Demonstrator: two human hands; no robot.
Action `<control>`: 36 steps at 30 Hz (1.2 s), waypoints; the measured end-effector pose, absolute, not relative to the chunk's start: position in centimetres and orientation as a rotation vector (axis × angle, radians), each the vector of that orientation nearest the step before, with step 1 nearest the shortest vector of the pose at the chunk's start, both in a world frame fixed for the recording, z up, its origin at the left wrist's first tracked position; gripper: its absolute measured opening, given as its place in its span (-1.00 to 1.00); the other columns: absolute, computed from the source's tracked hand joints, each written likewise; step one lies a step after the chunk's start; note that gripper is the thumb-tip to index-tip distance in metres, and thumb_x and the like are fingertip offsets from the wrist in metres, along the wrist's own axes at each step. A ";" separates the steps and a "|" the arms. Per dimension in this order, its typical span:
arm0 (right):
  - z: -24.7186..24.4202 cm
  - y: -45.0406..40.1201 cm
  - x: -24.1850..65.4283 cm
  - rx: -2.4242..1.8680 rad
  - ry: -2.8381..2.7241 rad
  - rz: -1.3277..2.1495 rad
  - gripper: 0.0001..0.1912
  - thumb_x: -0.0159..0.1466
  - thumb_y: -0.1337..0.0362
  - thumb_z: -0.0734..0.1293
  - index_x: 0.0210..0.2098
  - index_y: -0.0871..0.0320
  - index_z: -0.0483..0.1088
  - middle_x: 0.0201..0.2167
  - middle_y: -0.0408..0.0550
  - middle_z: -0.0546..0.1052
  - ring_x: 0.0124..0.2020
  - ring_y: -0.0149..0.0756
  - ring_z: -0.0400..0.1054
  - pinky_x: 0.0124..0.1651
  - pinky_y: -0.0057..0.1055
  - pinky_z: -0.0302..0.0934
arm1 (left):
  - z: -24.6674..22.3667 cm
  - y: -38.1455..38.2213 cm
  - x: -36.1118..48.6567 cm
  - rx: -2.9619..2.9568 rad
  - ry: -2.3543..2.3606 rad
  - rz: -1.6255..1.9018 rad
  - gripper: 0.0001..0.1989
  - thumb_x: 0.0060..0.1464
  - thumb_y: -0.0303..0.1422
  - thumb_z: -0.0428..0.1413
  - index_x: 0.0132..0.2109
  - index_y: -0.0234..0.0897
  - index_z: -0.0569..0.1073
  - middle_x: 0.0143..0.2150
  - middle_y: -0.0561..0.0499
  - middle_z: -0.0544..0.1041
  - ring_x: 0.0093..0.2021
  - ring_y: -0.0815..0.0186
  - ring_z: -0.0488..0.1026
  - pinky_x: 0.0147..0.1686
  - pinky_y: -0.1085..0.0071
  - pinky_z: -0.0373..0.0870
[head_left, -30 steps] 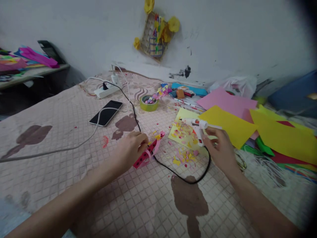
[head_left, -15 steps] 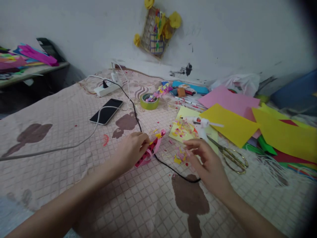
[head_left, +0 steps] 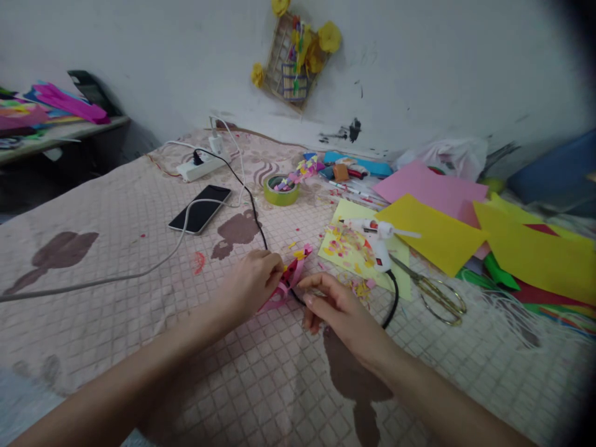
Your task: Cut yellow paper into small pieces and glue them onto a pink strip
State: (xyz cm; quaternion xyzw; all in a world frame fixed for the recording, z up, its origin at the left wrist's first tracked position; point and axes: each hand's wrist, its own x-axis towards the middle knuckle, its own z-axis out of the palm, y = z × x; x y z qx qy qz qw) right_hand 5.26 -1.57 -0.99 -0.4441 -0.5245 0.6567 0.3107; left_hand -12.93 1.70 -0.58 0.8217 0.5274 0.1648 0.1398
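My left hand point(head_left: 254, 282) is closed on a pink and red paper craft point(head_left: 291, 276). This craft has curved pink strips, dark spots and small yellow and pink bits at its upper end; my fingers hide its lower part. My right hand point(head_left: 335, 313) is just right of it, fingers curved and slightly apart, fingertips close to the pink strips. Whether they touch it, I cannot tell. A black cord point(head_left: 261, 230) runs beneath the craft and my right hand. Small paper scraps point(head_left: 361, 288) lie beyond my right hand.
A white glue gun point(head_left: 379, 242) rests on a pale yellow sheet point(head_left: 342, 217) with paper bits. Gold-handled scissors point(head_left: 440, 295) and coloured sheets point(head_left: 433, 233) lie to the right. A tape roll point(head_left: 280, 194), a phone point(head_left: 200, 210) and a power strip point(head_left: 202, 166) are farther back.
My right hand has moved left and slightly down, from over the scraps to beside the craft. More of the glue gun's handle now shows. The left hand keeps its hold, nearly still.
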 end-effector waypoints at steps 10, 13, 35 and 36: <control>-1.1 -1.4 4.7 -1.144 -1.283 1.797 -0.83 0.17 0.23 0.24 -0.25 0.15 0.24 -0.65 -0.24 0.39 -0.60 -0.45 0.28 -0.51 -0.50 0.19 | -0.8 1.8 -12.9 2.354 1.502 0.491 -0.84 0.02 -0.51 -0.03 -0.33 -0.31 0.45 -0.37 -0.02 0.47 -0.36 0.34 0.36 -0.36 0.44 0.22; -1.2 -1.3 4.6 -1.143 -1.264 1.811 -0.82 0.16 0.23 0.24 -0.25 0.14 0.24 -0.66 -0.25 0.38 -0.61 -0.44 0.29 -0.51 -0.48 0.20 | -0.9 1.8 -13.0 2.366 1.498 0.507 -0.85 0.02 -0.50 -0.02 -0.34 -0.30 0.45 -0.38 -0.01 0.46 -0.36 0.34 0.36 -0.36 0.44 0.23; -1.2 -1.3 4.6 -1.120 -1.252 1.826 -0.86 0.19 0.24 0.23 -0.26 0.13 0.23 -0.64 -0.26 0.36 -0.60 -0.44 0.29 -0.51 -0.48 0.20 | -0.5 1.5 -12.9 2.404 1.456 0.482 -0.79 0.10 -0.48 -0.07 -0.35 -0.31 0.45 -0.42 0.00 0.47 -0.39 0.36 0.38 -0.39 0.45 0.23; -1.2 -1.3 4.6 -1.118 -1.252 1.823 -0.86 0.19 0.23 0.23 -0.26 0.13 0.23 -0.64 -0.26 0.36 -0.60 -0.44 0.29 -0.51 -0.48 0.20 | -0.5 1.5 -12.9 2.393 1.456 0.482 -0.80 0.08 -0.49 -0.06 -0.34 -0.30 0.46 -0.42 0.00 0.47 -0.38 0.35 0.38 -0.38 0.45 0.24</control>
